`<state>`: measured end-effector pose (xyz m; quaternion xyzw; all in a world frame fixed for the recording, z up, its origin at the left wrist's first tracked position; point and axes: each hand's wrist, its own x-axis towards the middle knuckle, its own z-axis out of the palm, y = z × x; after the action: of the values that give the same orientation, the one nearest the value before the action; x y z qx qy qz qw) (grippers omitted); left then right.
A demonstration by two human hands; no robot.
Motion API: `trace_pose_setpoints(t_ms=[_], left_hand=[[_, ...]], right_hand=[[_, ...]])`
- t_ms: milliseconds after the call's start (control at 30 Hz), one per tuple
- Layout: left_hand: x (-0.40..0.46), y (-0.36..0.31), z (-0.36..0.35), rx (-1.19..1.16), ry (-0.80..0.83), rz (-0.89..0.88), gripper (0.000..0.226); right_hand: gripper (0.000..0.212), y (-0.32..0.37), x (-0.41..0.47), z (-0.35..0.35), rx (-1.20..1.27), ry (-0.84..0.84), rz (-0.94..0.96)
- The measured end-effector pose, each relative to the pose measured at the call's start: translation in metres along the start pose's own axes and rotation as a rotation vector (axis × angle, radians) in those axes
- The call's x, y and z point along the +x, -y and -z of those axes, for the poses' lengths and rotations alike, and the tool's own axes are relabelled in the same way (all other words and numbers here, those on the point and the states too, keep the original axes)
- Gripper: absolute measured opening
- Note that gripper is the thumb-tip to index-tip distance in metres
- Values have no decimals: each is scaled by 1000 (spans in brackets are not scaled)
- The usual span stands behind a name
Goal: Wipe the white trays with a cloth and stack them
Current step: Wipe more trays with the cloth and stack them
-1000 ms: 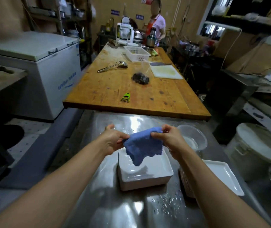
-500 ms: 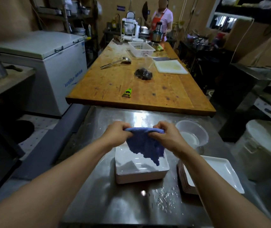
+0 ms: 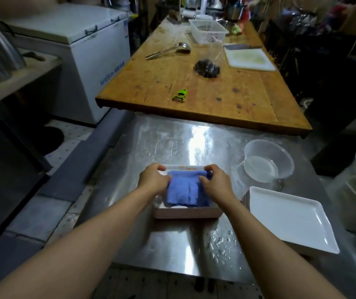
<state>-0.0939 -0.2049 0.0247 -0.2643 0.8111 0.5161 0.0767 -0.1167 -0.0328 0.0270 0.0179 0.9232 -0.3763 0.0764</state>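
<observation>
Since the earlier frames both hands have dropped from chest height and brought the cloth (image 3: pixel 185 192) down into the deep tray (image 3: pixel 186 212), where before it hung in the air above it. Left hand (image 3: pixel 154 179) pinches the cloth's far-left corner, fingers curled on it; right hand (image 3: pixel 215 182) pinches the far-right corner the same way, so the cloth lies stretched between them, covering most of the tray floor. That tray sits mid-surface, toward the near edge of the steel surface (image 3: pixel 172 143). Step in hand, as I read it: start of wiping the first tray, cloth laid in but no stroke judged done yet. Next move probably calls for pressing the cloth flat and dragging it toward the near wall, into the corners, while one hand steadies the tray, since the wet surface may let it slide. Stacking not yet begun for this one. Counts: one cloth; one deep tray under the hands; a stack of flat white trays (image 3: pixel 289 219) at the right edge, top one plain, number beneath cannot tell; one clear plastic bowl (image 3: pixel 267 162) toward the far-right corner; water droplets (image 3: pixel 220 238) between tray and stack.
</observation>
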Motion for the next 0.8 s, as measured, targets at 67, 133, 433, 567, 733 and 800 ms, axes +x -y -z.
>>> trace_pose_setpoints(t_ms=[67,133,433,567,733,800], left_hand=[[2,8,1,171,-35,-53,36],[4,14,3,251,-75,-96,35],[4,37,11,420,-108,-33,61],[2,40,13,390,-66,-54,55],[0,40,16,322,-60,-123,51],[-2,42,16,281,-57,-137,51]], right_hand=[[38,-6,-4,-5,-88,-18,10],[39,-9,-10,-10,-173,-51,91],[49,-15,-23,-53,-529,285,403],[52,-28,-17,-43,-599,180,288],[64,-18,-9,-45,-567,111,119],[64,-6,-8,-60,-529,155,156]])
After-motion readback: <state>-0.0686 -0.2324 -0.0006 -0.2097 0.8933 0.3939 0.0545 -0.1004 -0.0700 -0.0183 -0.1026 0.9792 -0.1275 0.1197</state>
